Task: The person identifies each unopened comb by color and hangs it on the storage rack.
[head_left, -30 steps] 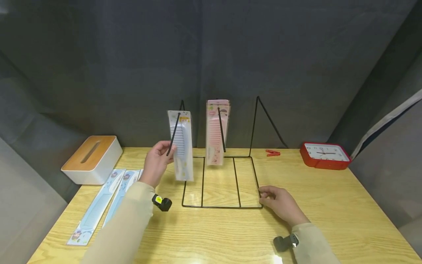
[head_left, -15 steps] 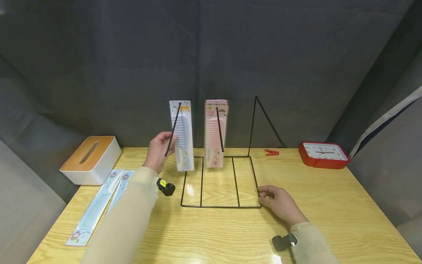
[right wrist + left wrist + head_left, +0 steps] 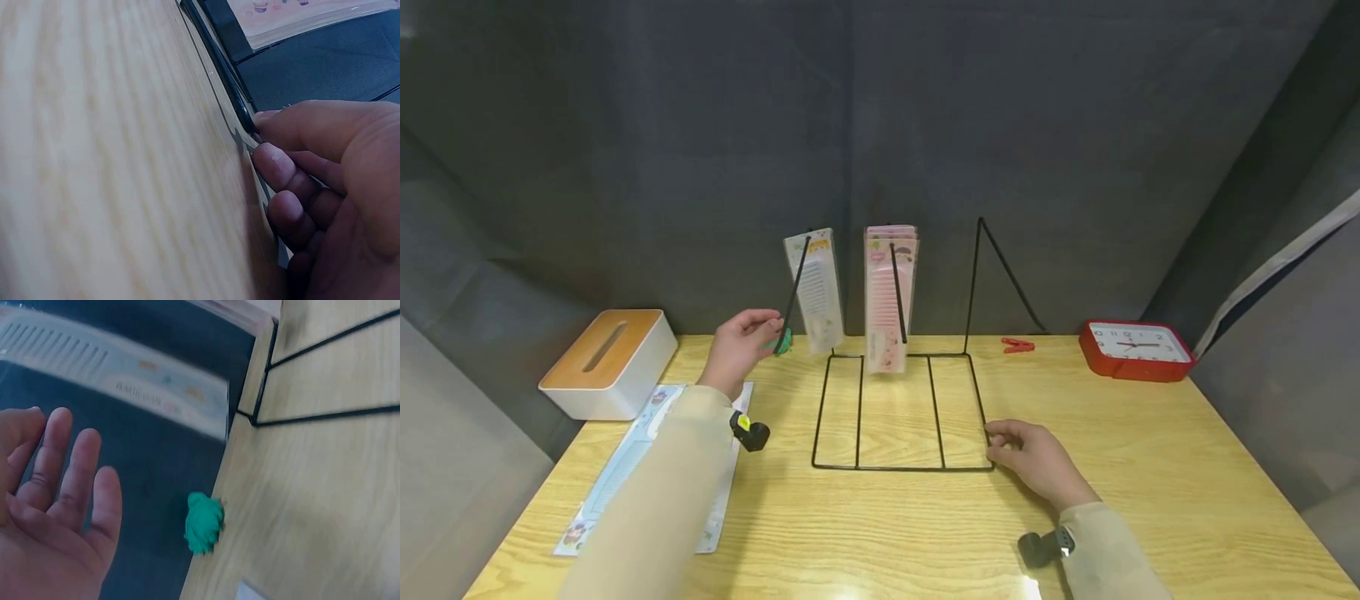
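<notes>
A packaged blue comb (image 3: 817, 292) hangs slightly tilted from the left hook of a black wire rack (image 3: 901, 470). Just left of that hook is my left hand (image 3: 737, 348), its fingers loosely bent and holding nothing; the left wrist view shows the bare palm (image 3: 56, 537) apart from the comb's package (image 3: 125, 375). Several packaged pink combs (image 3: 889, 308) hang on the middle hook. My right hand (image 3: 1037, 462) pinches the rack's base wire near its front right corner, thumb and fingertips meeting around it in the right wrist view. The right hook (image 3: 1011, 275) carries nothing.
More packaged blue combs (image 3: 617, 467) lie at the left, partly hidden by my sleeve. Behind them stands a tissue box (image 3: 613, 362). A green lumpy item (image 3: 204, 524) sits at the table's back edge. At back right are a red clip (image 3: 1018, 346) and a red clock (image 3: 1138, 350).
The left hand raised the packaged blue comb and slid it back along the left hook, then let go and drew away left. The comb now hangs there. The right hand stayed on the rack.
</notes>
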Available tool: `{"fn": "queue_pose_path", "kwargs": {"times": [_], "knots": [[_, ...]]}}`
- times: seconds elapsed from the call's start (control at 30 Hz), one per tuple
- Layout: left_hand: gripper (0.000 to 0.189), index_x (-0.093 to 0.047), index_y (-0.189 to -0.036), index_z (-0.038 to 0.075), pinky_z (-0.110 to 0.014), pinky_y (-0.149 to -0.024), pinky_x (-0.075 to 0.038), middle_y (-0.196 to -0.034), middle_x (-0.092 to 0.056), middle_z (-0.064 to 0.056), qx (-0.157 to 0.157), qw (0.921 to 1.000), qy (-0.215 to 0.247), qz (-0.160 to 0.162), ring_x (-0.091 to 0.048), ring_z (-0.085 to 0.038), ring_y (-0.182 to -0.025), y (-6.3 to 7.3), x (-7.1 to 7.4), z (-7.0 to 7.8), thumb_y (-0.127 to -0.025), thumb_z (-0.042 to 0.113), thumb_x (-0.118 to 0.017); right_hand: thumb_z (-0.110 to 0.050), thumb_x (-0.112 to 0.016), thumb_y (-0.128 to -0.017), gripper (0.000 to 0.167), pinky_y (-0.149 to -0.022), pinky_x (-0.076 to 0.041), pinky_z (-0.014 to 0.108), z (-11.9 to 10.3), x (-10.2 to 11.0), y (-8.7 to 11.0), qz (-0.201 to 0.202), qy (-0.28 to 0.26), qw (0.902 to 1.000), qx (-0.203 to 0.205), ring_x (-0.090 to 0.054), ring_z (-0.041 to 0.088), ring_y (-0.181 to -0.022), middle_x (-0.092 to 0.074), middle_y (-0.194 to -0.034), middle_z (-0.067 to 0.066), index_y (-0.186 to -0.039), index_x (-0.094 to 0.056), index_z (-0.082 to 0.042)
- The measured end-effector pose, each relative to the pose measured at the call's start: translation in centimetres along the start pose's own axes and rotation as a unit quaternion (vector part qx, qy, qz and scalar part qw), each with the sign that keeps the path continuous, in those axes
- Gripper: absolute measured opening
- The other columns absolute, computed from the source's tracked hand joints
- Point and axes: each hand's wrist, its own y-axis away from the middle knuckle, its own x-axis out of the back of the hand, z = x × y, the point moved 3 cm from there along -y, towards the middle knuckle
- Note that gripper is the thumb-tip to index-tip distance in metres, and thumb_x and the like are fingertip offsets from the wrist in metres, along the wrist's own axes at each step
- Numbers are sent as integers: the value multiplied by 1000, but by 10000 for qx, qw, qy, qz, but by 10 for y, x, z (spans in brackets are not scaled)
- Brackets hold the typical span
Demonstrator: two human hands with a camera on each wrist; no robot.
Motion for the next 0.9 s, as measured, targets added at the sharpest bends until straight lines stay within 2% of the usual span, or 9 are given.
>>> {"fn": "queue_pose_path", "kwargs": {"times": [0.17,0.4,0.5,0.6,0.8,0.87,0.9], "knots": [[41,-51,-139,5,-51,-107,-41,-137,-57,-18,103,9996,-261,63,-56,-33,-122,11,16,-11,-106,28,-52,-15,-73,-91,37,-76,-43,35,0,1,0,5,30,10000,25,-54,17,-84,-67,-97,0,-126,-67,-5],[42,-51,-138,4,-50,-109,-38,-139,-56,-18,590,9947,-673,513,-54,-32,-123,25,36,-50,-104,28,-54,-16,-73,-91,38,-78,-44,35,1,1,-1,-38,26,10000,19,-55,17,-85,-68,-98,0,-127,-67,-6],[43,-51,-139,4,-48,-110,-37,-141,-53,-17,851,9898,-962,618,-51,-32,-128,33,36,-62,-104,29,-53,-16,-73,-91,37,-79,-44,36,1,2,-2,-27,23,10000,32,-56,17,-86,-68,-98,0,-126,-67,-6],[44,-49,-140,2,-47,-109,-36,-141,-52,-17,1013,9855,-1215,608,-48,-32,-130,37,32,-67,-105,29,-52,-16,-73,-91,36,-79,-44,36,0,2,-2,-8,-5,10000,26,-56,17,-85,-68,-98,0,-125,-68,-6],[46,-47,-141,-1,-44,-103,-40,-140,-50,-19,964,9875,-1117,546,-47,-32,-125,37,26,-71,-103,23,-54,-14,-73,-91,36,-75,-44,34,1,1,-1,-1,-27,10000,81,-54,17,-83,-68,-97,0,-125,-67,-4],[47,-46,-141,-1,-46,-103,-41,-141,-49,-20,974,9859,-1293,419,-47,-34,-126,38,26,-75,-102,23,-55,-14,-73,-91,36,-75,-44,34,1,0,-1,-4,-36,10000,77,-54,17,-83,-68,-97,0,-125,-67,-4],[48,-46,-141,-1,-46,-103,-41,-142,-48,-21,960,9826,-1557,311,-47,-35,-127,38,27,-77,-102,24,-57,-15,-73,-91,36,-75,-44,34,1,0,-1,-4,-35,10000,75,-54,17,-83,-68,-97,0,-125,-67,-4]]}}
